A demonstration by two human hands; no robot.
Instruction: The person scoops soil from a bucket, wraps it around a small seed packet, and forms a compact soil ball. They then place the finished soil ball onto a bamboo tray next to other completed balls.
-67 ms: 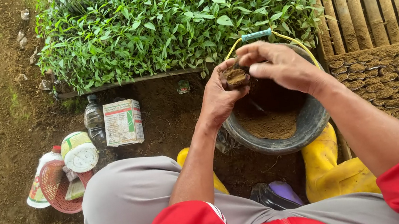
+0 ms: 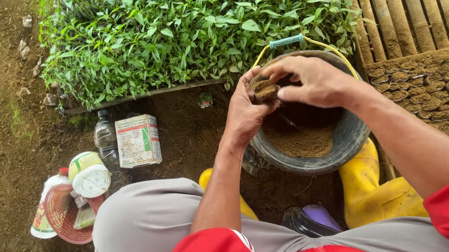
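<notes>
The small soil-filled pot [image 2: 263,91] sits cupped in the left hand [image 2: 245,113], held just above the near-left rim of the dark bucket [image 2: 355,132]. The left fingers are curled around the pot's side. The right hand [image 2: 315,80] reaches over from the bucket's far side, its fingers drawn together and pressing at the pot's top edge, thumb beneath.

The soil looks loose and crumbly. Pressing too hard could, I judge, split the thin pot wall or push soil over the edge. Most of that would drop back into the bucket, but the pot hangs close to the rim, so some could fall outside it, toward the yellow boot [image 2: 371,192] below the bucket. A slack left grip could also let the pot tip.

Against the earlier frame, the right hand has dropped slightly and closed in on the pot. The bucket, the seedling bed [image 2: 188,22] beyond it and the carton [image 2: 138,140] to its left lie as before.
</notes>
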